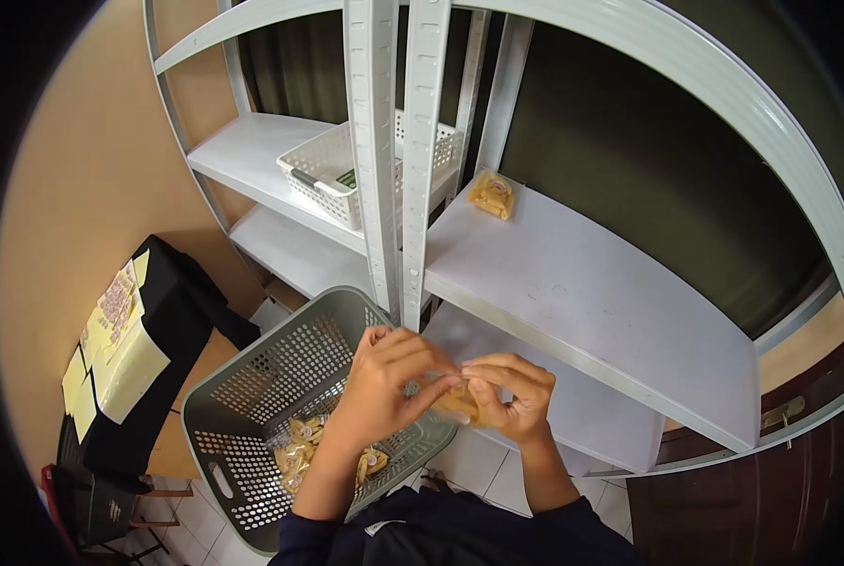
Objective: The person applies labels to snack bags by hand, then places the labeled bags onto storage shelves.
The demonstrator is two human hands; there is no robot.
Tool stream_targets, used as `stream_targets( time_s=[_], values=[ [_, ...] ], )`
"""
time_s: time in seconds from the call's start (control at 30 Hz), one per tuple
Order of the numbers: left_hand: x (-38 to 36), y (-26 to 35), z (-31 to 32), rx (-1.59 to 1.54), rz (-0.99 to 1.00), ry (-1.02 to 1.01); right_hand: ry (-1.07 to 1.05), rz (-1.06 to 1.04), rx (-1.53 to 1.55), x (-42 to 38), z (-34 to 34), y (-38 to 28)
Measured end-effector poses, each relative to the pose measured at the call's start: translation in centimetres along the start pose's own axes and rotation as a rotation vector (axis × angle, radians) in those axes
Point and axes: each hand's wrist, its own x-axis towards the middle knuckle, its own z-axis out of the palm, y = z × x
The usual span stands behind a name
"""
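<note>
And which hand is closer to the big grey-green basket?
Left. The left hand appears over the basket; the right hand is farther right, past its rim.

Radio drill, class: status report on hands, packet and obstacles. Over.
Left hand and right hand: both pinching the packet. Packet: clear, yellowish contents, partly hidden. White shelf posts beyond; nothing visibly blocking the hands.

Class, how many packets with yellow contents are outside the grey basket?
2: a packet on the right-hand upper shelf; a held packet between the left hand and right hand. More may be hidden.
</note>
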Motion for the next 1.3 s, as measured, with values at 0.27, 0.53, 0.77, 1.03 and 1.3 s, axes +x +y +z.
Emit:
stream_targets(
  time_s=[0.27, 0.53, 0.77, 1.03, 1.3],
  values=[
    [-0.1, -0.4, -2.2, 0.21, -0.045, -0.088, 0.196, 0.085, 0.119, 1.0, -3.9, 2.9],
    [-10.3, -3.4, -2.9, -0.152, -0.442, 0.288, 0.541, 0.794, 0.101, 11.4, -12.0, 22.4],
    [-21.5, -2.2, -3.0, -0.039, -0.965, 0.304, 0.411, 0.869, -0.405, 13.0, -11.2, 36.8],
    [-26.9, -0.4, -2.5, 0.125, -1.29, 0.399, 0.386, 0.786, -0.816, 14.4, -10.4, 35.0],
    [-31.8, -8.6, 0.6, -0.04, -1.305, 0.155, 0.172, 0.528, -0.941, 14.2, -15.7, 35.4]
  ],
)
